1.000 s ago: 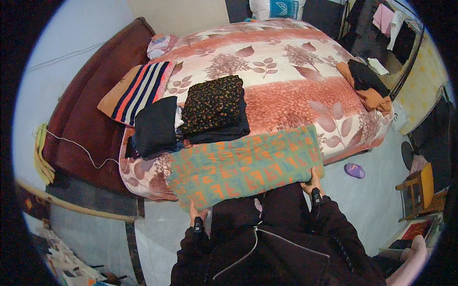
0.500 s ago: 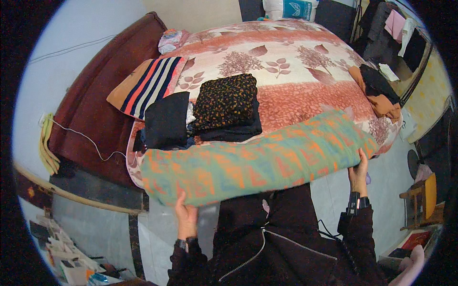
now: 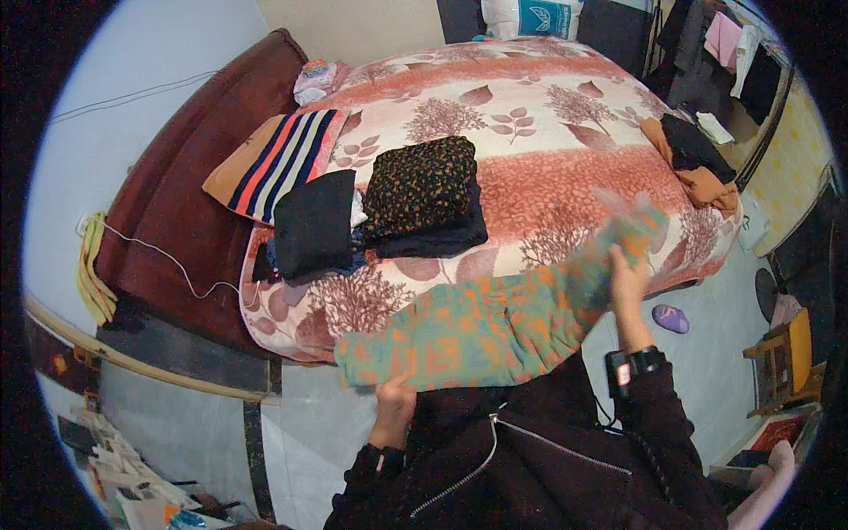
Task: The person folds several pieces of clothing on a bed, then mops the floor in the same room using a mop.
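A soft green-and-orange patterned cloth (image 3: 477,331) stretches between my two hands at the near edge of the bed (image 3: 565,168). My left hand (image 3: 397,408) is closed on its lower left part, with the fingers mostly hidden behind the fabric. My right hand (image 3: 628,287) grips it near the far right end, which is bunched and blurred by motion. Beyond the cloth lie a folded black garment with small flowers (image 3: 420,190) on top of dark clothes, and a folded plain black garment (image 3: 314,225).
A striped cushion (image 3: 278,163) rests against the brown headboard (image 3: 177,203). Black and orange clothes (image 3: 702,163) lie on the bed's right side. On the floor to the right are a purple slipper (image 3: 671,319) and a small wooden chair (image 3: 786,358).
The cloth has shifted right and narrowed, its right end now lifted and crumpled. My right hand has moved up and left, my left hand to the right. More of the bed's near edge shows.
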`<state>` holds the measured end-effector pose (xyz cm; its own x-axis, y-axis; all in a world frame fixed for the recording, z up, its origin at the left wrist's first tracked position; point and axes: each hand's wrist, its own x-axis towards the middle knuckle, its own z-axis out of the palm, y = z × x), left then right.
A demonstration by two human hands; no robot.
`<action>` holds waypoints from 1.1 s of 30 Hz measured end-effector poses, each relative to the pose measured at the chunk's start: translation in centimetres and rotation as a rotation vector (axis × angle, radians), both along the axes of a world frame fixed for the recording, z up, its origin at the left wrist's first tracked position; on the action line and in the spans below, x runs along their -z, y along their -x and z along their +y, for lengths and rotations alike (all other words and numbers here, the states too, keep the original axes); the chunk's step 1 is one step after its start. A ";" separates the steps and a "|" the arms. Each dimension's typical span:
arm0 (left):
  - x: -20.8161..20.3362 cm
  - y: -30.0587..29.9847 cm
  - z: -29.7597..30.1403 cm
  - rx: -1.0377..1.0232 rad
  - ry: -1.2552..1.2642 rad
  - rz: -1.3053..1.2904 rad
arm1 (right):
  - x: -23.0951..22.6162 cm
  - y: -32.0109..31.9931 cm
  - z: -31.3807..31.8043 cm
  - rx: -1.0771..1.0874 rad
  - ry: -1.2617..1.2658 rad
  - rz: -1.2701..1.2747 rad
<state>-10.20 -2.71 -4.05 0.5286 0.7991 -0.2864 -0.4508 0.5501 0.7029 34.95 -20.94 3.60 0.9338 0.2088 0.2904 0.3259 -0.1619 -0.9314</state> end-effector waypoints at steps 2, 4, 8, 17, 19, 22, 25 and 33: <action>-2.8 -1.3 -1.1 0.006 -0.034 0.038 | -4.8 7.0 5.0 -0.348 -0.110 -0.173; -4.7 -2.0 -2.0 0.042 -0.153 0.066 | -7.3 14.1 9.4 -0.582 -0.121 -0.231; -5.1 -1.5 -2.7 0.147 -0.157 -0.096 | -4.9 24.5 10.4 -1.138 0.266 -0.352; -0.4 0.3 -1.2 0.062 0.186 -0.253 | 3.7 21.5 7.9 -1.115 0.326 -0.113; -0.6 0.0 -1.1 -0.019 0.238 -0.178 | 4.9 17.3 6.8 -0.695 0.372 -0.116; -1.5 -0.8 -1.1 -0.037 0.257 -0.139 | 7.5 15.5 5.4 -0.922 0.027 1.244; -2.8 -1.7 -0.8 0.018 0.218 -0.130 | 9.3 16.4 3.0 -0.975 -0.150 1.599; -11.8 -6.2 3.2 0.142 0.097 -0.072 | 3.1 11.6 -0.7 -0.757 -0.610 1.471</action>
